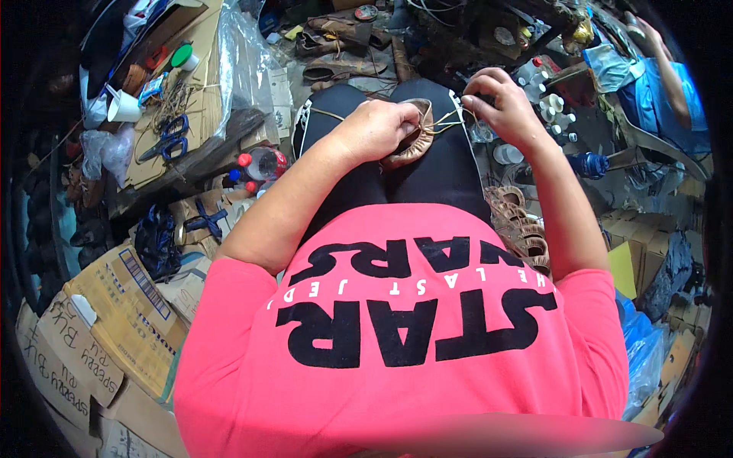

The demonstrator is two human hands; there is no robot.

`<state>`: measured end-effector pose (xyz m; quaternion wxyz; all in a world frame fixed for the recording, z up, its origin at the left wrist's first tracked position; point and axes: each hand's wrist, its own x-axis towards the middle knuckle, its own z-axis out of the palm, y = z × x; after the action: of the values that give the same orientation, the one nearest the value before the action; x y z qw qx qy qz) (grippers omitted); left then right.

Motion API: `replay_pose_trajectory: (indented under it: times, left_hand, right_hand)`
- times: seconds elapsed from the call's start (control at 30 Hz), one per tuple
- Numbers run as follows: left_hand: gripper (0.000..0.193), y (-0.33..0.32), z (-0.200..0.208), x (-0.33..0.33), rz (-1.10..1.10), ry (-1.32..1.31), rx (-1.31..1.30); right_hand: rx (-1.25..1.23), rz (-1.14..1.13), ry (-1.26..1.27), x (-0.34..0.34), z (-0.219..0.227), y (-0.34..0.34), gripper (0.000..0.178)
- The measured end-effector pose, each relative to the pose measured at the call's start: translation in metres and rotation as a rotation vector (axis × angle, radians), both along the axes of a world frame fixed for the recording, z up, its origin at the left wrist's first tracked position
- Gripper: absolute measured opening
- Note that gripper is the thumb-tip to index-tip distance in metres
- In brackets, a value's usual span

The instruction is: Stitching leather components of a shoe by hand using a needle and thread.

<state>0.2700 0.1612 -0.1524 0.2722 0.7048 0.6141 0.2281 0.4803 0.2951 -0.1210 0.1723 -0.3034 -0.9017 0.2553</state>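
On my lap, over black trousers, rests a brown leather shoe upper [412,153] with a gathered, puckered edge. My left hand [379,128] is closed on its near-left side, thumb and fingers gripping the rim. Pale thread [445,123] runs from the upper across to my right hand [500,107], which is raised just to the right. Its fingers are curled in a pinch at the thread; whether a needle is there is too small to tell. Another length of cord [327,114] trails left from behind my left hand.
At the left, a cardboard-topped surface [200,99] bears scissors [169,143], a white cup [122,106] and a green-lidded tub [183,56]. Stacked brown uppers [521,225] lie by my right side. Beyond are leather pieces [343,69], white bottles [550,107] and another person's arm [672,88].
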Motion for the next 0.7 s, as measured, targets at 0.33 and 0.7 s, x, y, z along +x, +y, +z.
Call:
replay_pose_trajectory:
  times: [0.33,0.7]
  left_hand:
    - [0.009,-0.026,-0.006,-0.03,-0.131,0.241,0.23]
    - [0.016,-0.024,0.044,0.006,-0.03,-1.13,0.126]
  right_hand:
    - [0.317,0.484,-0.317,-0.009,-0.005,-0.013,0.008]
    - [-1.25,0.092,0.791,-0.058,-0.001,-0.04,0.024]
